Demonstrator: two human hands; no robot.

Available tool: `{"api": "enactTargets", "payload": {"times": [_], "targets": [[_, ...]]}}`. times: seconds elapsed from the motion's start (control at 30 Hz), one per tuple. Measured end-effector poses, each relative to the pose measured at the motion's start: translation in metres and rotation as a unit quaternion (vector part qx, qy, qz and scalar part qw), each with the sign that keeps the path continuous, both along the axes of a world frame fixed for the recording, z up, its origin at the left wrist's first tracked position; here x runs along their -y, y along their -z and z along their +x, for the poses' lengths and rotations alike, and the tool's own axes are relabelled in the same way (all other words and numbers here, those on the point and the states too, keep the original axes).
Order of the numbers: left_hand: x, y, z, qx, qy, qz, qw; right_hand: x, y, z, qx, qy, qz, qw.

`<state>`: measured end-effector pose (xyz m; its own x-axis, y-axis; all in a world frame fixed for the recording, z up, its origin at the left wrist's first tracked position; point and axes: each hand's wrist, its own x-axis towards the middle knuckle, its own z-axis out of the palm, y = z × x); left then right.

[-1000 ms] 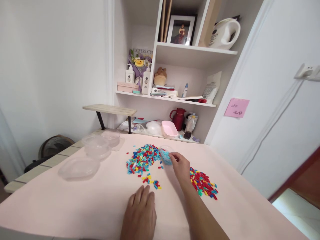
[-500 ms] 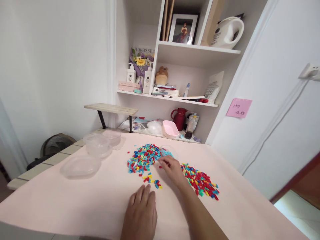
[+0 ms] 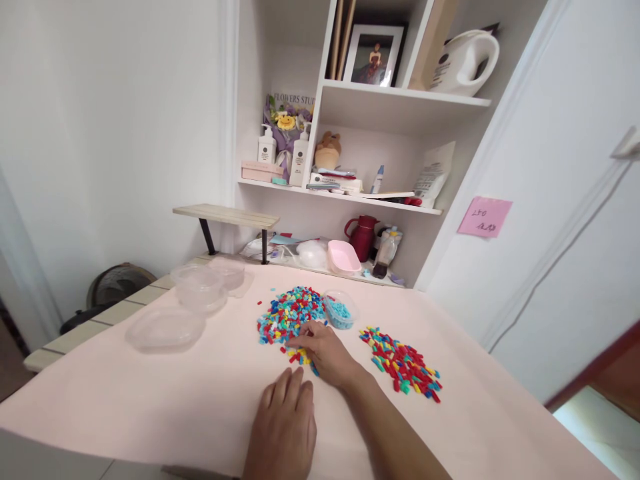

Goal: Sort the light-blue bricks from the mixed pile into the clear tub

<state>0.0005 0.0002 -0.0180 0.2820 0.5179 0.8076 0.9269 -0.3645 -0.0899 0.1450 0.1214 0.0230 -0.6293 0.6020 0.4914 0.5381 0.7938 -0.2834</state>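
Multicoloured pieces (image 3: 290,308) lie mid-frame, likely for easy reach: right hand (image 3: 324,353) there, grip unclear; left hand (image 3: 283,421) flat, released, below.

The table covering (image 3: 200,407) is plain pale pink. Around the colourless clear tub (image 3: 355,315) of sky-blue toy bricks (image 3: 340,311), the nine o'clock heap (image 3: 287,308) mingles red, blue, yellow, green and white; the four o'clock heap (image 3: 410,365) is mostly red, flecked yellow, green and blue. The two o'clock sticky note (image 3: 485,217) is pink with dark handwriting.
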Motion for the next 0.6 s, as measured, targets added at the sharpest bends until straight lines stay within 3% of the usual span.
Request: {"api": "enactTargets", "payload": {"times": [0.4, 0.47, 0.6], "targets": [[0.002, -0.003, 0.000, 0.001, 0.010, -0.009, 1.000, -0.011, 0.004, 0.019, -0.062, 0.101, -0.045, 0.992], [0.002, -0.004, -0.001, 0.001, 0.011, -0.012, 1.000, -0.010, 0.003, 0.018, -0.068, 0.092, -0.054, 0.992], [0.002, -0.003, 0.000, 0.008, 0.009, -0.014, 1.000, -0.008, -0.001, 0.015, -0.076, 0.011, -0.097, 0.992]]}}
